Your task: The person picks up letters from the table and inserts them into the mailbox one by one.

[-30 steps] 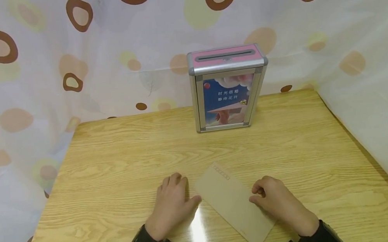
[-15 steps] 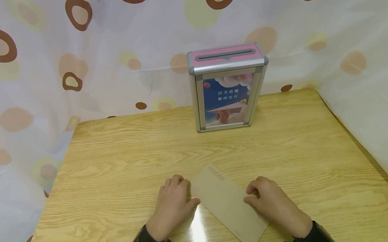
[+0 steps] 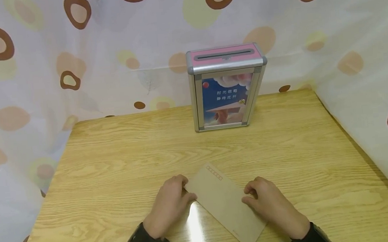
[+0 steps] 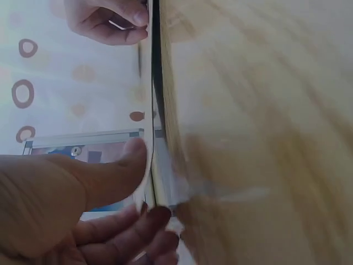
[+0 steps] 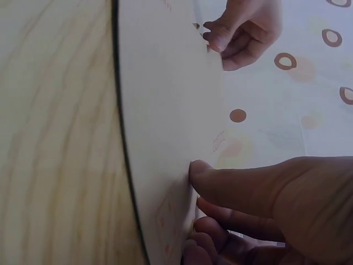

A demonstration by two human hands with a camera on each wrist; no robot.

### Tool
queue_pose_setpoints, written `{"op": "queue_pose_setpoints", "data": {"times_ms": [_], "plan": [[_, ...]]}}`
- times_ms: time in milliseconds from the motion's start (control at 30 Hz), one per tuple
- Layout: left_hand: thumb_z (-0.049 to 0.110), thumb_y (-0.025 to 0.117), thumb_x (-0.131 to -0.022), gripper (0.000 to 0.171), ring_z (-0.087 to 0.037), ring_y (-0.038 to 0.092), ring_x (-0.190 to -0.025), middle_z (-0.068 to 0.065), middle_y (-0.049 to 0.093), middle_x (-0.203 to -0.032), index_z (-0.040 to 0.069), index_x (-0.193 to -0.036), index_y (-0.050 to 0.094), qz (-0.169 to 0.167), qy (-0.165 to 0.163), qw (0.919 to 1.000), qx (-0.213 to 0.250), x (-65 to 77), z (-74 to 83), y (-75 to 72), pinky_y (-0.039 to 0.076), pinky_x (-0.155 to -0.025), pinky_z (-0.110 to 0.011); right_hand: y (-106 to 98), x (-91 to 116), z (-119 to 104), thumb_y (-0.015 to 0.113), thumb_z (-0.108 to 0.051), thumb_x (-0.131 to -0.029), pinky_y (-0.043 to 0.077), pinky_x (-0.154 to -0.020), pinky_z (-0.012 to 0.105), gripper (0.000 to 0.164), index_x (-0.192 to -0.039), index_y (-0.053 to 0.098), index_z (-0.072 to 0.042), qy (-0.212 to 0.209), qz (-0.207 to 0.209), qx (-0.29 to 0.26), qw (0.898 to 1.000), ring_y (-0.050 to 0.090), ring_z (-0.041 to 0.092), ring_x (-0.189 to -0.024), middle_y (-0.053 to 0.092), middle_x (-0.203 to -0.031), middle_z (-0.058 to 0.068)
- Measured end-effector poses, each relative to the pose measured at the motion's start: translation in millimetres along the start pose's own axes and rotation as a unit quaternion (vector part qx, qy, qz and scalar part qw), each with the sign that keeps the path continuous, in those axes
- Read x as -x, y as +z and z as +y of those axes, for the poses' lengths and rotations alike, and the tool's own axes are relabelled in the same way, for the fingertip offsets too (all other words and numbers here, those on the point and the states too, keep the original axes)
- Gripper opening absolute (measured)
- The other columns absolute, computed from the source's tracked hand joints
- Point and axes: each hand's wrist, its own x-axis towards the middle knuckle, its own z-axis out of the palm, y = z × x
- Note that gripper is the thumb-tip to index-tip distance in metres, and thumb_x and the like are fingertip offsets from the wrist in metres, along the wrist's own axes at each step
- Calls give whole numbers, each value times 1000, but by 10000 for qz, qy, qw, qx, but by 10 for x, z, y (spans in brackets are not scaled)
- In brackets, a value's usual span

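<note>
A brown paper envelope [image 3: 226,203] lies slantwise low over the table in the head view, a row of small red boxes printed near its far end. My left hand [image 3: 168,203] pinches its left edge, thumb on top and fingers beneath, as the left wrist view shows with that hand [image 4: 83,193] close up. On the opposite edge my right hand [image 3: 270,203] grips the paper between thumb and curled fingers. The right wrist view has the right thumb [image 5: 231,185] on the envelope [image 5: 160,110], which bows slightly. A dark gap shows beneath it in the left wrist view.
A silver-framed letter box [image 3: 227,88] with a pink top and a slot [image 3: 224,55] stands upright at the back of the wooden table [image 3: 123,155]. A white curtain [image 3: 157,31] with brown and yellow spots hangs behind and along both sides.
The envelope and right hand have shifted a little to the left. My left fingers, earlier beside the envelope, now hold its left edge.
</note>
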Motion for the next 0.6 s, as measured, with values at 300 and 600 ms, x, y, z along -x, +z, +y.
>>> {"op": "queue_pose_setpoints", "data": {"times_ms": [300, 600], "plan": [[7, 73, -94, 7, -7, 68, -64, -9, 77, -81, 4, -94, 66, -123, 101, 9931, 1165, 10, -63, -47, 51, -52, -18, 36, 52, 35, 84, -9, -84, 45, -62, 23, 19, -98, 74, -2, -318, 200, 1, 9993, 50, 9, -73, 57, -80, -2], [9, 74, -94, 9, -9, 70, -69, -6, 78, -84, 8, -94, 66, -58, -160, 9858, 1668, 4, -102, -116, 50, -53, -21, -25, 75, 38, 83, -17, -86, 47, -64, 22, 21, -100, 77, -2, -170, 5, -159, 9997, 52, 11, -74, 61, -83, -1]]}}
